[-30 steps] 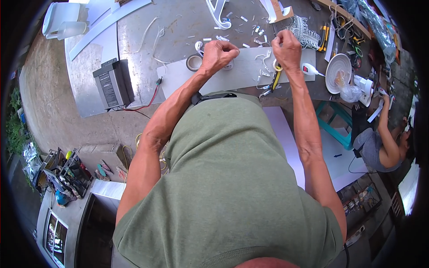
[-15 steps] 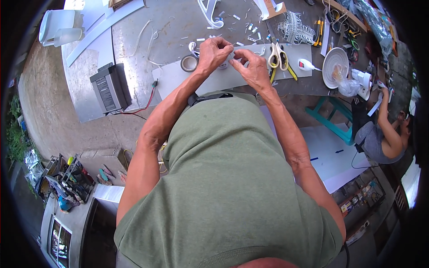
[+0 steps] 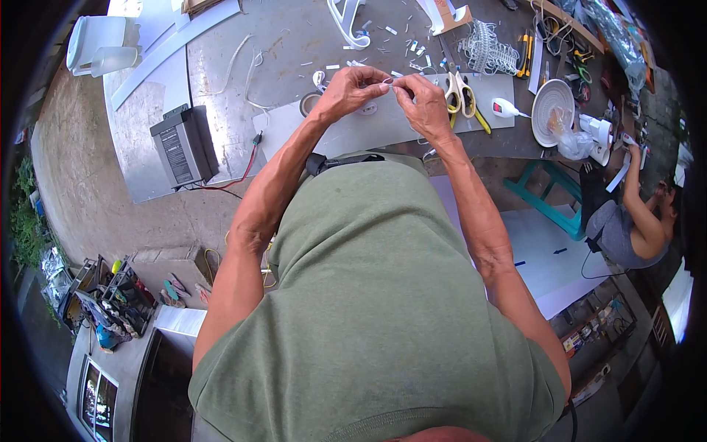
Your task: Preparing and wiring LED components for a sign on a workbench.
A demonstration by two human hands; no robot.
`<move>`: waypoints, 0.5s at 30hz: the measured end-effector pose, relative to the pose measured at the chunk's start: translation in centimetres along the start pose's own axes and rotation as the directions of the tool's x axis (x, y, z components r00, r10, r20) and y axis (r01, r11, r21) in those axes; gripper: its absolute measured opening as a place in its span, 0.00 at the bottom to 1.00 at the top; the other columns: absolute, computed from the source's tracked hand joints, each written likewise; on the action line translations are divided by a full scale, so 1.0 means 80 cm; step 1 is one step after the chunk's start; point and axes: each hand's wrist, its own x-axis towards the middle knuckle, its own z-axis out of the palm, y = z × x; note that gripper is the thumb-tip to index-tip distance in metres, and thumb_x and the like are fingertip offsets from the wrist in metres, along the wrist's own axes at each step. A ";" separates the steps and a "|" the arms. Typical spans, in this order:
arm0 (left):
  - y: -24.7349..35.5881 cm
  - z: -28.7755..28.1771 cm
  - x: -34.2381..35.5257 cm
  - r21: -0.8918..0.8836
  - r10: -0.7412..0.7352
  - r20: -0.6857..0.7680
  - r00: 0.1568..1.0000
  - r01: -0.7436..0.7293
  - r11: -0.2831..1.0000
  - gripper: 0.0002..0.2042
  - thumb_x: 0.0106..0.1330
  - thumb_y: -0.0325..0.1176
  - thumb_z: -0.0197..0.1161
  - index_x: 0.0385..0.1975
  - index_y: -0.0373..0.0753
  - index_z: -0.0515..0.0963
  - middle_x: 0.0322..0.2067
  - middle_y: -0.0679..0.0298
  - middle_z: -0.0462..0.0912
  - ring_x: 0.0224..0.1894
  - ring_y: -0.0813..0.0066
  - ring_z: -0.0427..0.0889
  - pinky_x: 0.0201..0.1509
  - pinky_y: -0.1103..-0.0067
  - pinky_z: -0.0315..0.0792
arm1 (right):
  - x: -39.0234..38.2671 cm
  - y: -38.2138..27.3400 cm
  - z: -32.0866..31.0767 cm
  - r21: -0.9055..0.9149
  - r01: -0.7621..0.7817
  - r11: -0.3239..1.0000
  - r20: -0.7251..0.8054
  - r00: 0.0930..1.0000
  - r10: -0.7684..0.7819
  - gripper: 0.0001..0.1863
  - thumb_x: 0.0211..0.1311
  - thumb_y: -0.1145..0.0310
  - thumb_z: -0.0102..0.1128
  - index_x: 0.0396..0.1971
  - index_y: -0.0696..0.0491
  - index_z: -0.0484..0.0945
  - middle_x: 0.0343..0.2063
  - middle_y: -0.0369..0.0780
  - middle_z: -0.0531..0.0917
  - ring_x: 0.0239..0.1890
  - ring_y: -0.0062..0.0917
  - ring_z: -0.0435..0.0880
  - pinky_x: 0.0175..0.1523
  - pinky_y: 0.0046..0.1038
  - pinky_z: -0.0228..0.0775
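Over the far edge of a light grey sheet [image 3: 401,131], my left hand [image 3: 352,93] and my right hand [image 3: 425,108] meet almost fingertip to fingertip. Both are pinched closed on a thin pale wire [image 3: 389,83], too small to make out fully. Beneath my left hand lies a roll of tape [image 3: 305,105], partly hidden by the wrist. A small white round piece [image 3: 367,109] shows on the sheet between my hands. Cream-handled scissors [image 3: 467,99] lie just right of my right hand, over a yellow-handled tool [image 3: 482,122].
Small white offcuts [image 3: 412,48] litter the metal table. A white coil of strip [image 3: 487,50], a glue bottle [image 3: 505,108] and a round plate [image 3: 552,110] lie rightward. A grey power box [image 3: 177,147] stands left. Another person [image 3: 633,228] works at far right beside a green stool [image 3: 549,195].
My hands have drawn closer together, and my right fingers have closed into a pinch. My left hand has come slightly lower, covering more of the tape roll.
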 end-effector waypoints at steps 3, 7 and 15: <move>0.000 -0.001 0.000 0.037 -0.011 0.024 1.000 0.010 0.999 0.15 0.66 0.40 0.68 0.43 0.34 0.84 0.32 0.67 0.85 0.34 0.83 0.78 0.39 0.81 0.73 | 0.002 -0.001 0.001 -0.063 0.026 0.998 -0.017 0.999 -0.027 0.05 0.60 0.73 0.63 0.35 0.55 0.81 0.29 0.42 0.82 0.34 0.35 0.83 0.40 0.35 0.74; -0.001 0.000 0.001 0.064 -0.046 -0.009 0.999 0.046 0.997 0.14 0.65 0.40 0.69 0.39 0.34 0.85 0.29 0.67 0.84 0.31 0.83 0.77 0.37 0.81 0.73 | 0.005 -0.001 0.001 -0.021 0.015 1.000 -0.016 1.000 -0.015 0.06 0.58 0.73 0.65 0.35 0.55 0.82 0.29 0.41 0.84 0.31 0.32 0.84 0.38 0.33 0.75; 0.008 0.003 0.000 0.116 -0.048 -0.052 0.997 0.054 0.992 0.15 0.61 0.41 0.69 0.37 0.33 0.84 0.25 0.68 0.81 0.28 0.83 0.73 0.32 0.81 0.69 | 0.002 -0.003 0.002 0.030 -0.041 0.999 -0.004 0.999 0.042 0.08 0.57 0.73 0.65 0.37 0.56 0.83 0.28 0.39 0.84 0.26 0.24 0.82 0.35 0.28 0.76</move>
